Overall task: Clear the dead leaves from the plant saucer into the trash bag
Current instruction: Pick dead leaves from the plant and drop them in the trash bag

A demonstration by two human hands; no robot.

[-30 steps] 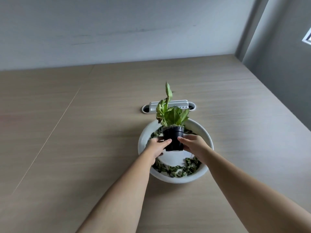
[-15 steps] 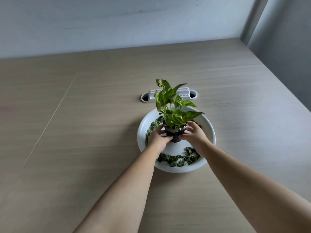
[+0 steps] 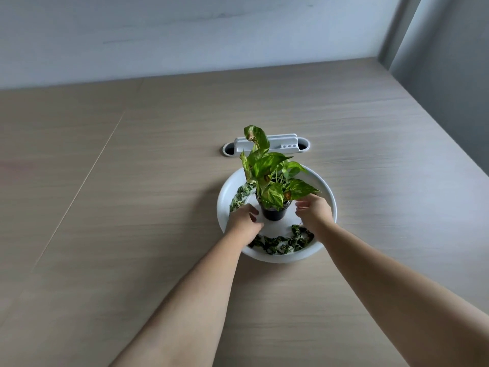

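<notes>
Dead leaves (image 3: 280, 241) lay in a loose curved band inside the white plant saucer (image 3: 328, 200), along its near rim and up its left side. They looked dry, thin and very light, likely to crumble or scatter, so pinching small bunches from the heap seemed the safest hold. A small black pot (image 3: 274, 212) with a green plant (image 3: 270, 176) stood at the saucer's centre. The left hand (image 3: 244, 221) hovered just left of the pot, its grip released, fingers loosely curled, holding nothing. The right hand (image 3: 313, 210) hovered just right of the pot, likewise released. The leaves lay just nearer than both hands. The saucer sat on a pale wooden worktop (image 3: 132, 181). No trash bag was visible.
</notes>
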